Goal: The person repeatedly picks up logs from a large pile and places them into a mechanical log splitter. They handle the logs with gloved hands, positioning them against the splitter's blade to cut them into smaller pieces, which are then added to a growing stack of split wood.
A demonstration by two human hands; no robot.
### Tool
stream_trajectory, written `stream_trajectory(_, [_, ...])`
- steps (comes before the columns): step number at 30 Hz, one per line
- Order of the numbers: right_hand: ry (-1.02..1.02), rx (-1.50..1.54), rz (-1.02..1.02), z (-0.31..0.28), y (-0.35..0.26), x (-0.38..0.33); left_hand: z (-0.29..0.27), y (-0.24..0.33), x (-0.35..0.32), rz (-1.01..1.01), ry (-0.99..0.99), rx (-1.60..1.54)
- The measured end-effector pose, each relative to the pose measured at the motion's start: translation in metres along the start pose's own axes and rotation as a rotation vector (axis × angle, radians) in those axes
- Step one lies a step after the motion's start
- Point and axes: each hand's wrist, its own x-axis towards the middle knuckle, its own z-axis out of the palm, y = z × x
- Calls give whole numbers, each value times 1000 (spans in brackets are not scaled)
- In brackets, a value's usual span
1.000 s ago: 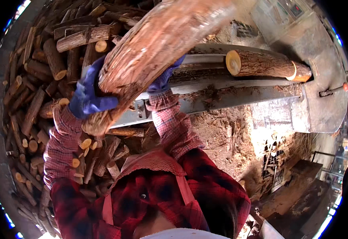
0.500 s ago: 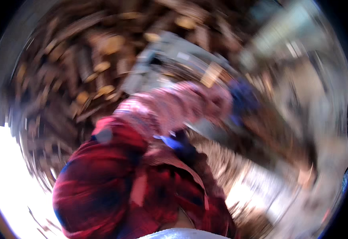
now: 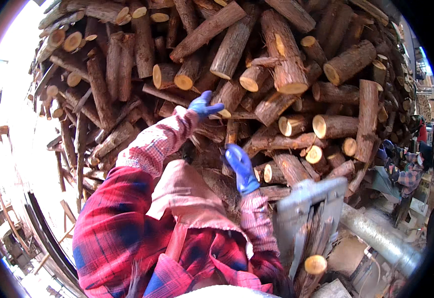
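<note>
Blue gloves go with a red plaid shirt

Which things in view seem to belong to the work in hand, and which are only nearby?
Likely in use:
- left hand, fingers spread, at the log pile
- right hand
- metal trough with a log

Probably only nearby:
- silver pipe

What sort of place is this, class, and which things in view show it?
Likely a wood yard or timber workshop: there is a large heap of cut logs, a metal trough with a pale-ended log in it, and a thick silvery pipe.
</note>
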Motion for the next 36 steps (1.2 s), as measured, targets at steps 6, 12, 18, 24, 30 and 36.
stream_trajectory(6, [253, 94, 104, 53, 15, 198, -74, -107, 228, -156, 36, -36])
stream_trajectory(12, [376, 192, 295, 81, 70, 190, -50, -54, 391, 124, -7, -163])
stream_trajectory(18, [531, 102, 485, 60, 77, 179, -44, -72, 419, 52, -332, -441])
stream_trajectory(24, [553, 135, 80, 61, 13, 239, -62, -82, 260, -75, -341, -387])
stream_trajectory(30, [91, 667, 322, 94, 13, 248, -122, -43, 39, -450, -521, -815])
stream_trajectory(36, [-12, 1097, 276, 152, 52, 172, -159, -57, -78, -603, -397, -788])
